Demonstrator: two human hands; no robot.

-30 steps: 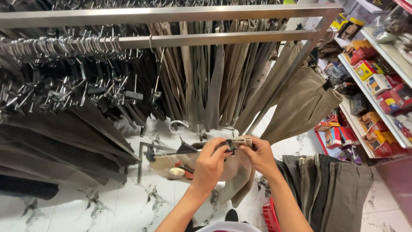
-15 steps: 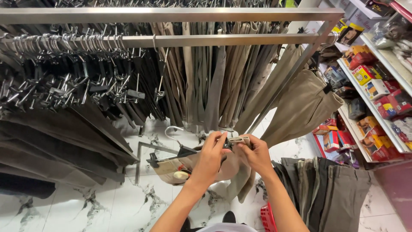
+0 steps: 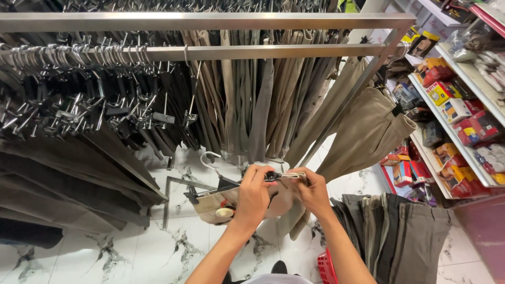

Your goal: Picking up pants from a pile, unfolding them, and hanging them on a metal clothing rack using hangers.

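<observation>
Both hands meet just below the clothes rail (image 3: 210,52), above the marble floor (image 3: 105,252). The left hand (image 3: 254,195) has a closed grip on the black clip hanger (image 3: 231,184), from which beige trousers (image 3: 213,202) hang. The right hand (image 3: 311,190) pinches the hanger's right-hand clip and waistband. Dark trousers (image 3: 79,173) hang on the left, with boxes on shelves (image 3: 463,113) at right.

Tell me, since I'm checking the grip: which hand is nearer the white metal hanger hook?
Left. The left hand sits just right of the white metal hanger hook; the right hand is farther right.
</observation>
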